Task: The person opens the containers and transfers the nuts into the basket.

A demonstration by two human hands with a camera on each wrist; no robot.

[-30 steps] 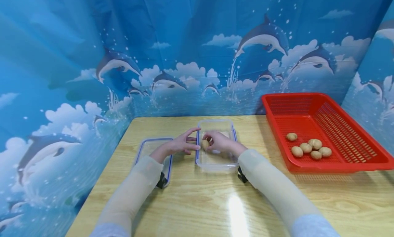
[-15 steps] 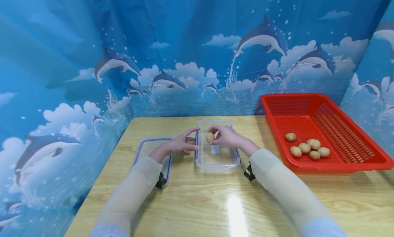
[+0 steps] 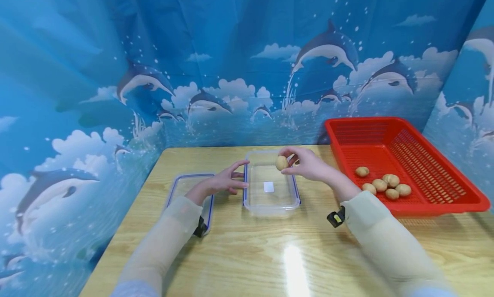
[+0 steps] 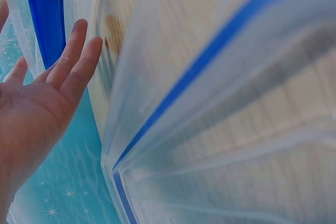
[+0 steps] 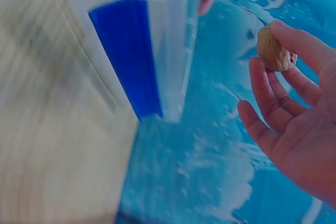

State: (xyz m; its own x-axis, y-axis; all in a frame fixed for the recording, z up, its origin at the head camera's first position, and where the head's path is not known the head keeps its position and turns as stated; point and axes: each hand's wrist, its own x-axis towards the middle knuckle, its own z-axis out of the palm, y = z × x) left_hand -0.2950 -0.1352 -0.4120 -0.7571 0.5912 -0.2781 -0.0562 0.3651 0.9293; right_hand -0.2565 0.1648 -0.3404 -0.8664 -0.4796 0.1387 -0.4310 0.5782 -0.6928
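Observation:
My right hand [image 3: 308, 165] pinches a walnut [image 3: 281, 163] between thumb and fingertips, over the right rear of a clear plastic container [image 3: 272, 208]. In the right wrist view the walnut [image 5: 275, 50] shows its tan, wrinkled shell. The container has a blue latch [image 5: 128, 56], and a small white label lies at its bottom. My left hand [image 3: 227, 180] is beside the container's left wall, its fingers extended and spread with the fingertips right at the rim. In the left wrist view that hand [image 4: 44, 95] has its palm showing and holds nothing.
A clear lid with a blue seal [image 3: 190, 175] lies on the wooden table [image 3: 239, 254], left of the container and partly under the left forearm. At the right stands a red plastic basket [image 3: 432, 208] with several walnuts [image 3: 391, 180]. A dolphin-print backdrop [image 3: 239, 52] closes off the back.
My right hand has lifted the walnut up from inside the container and moved it to the right. The left hand has stayed at the container's left side.

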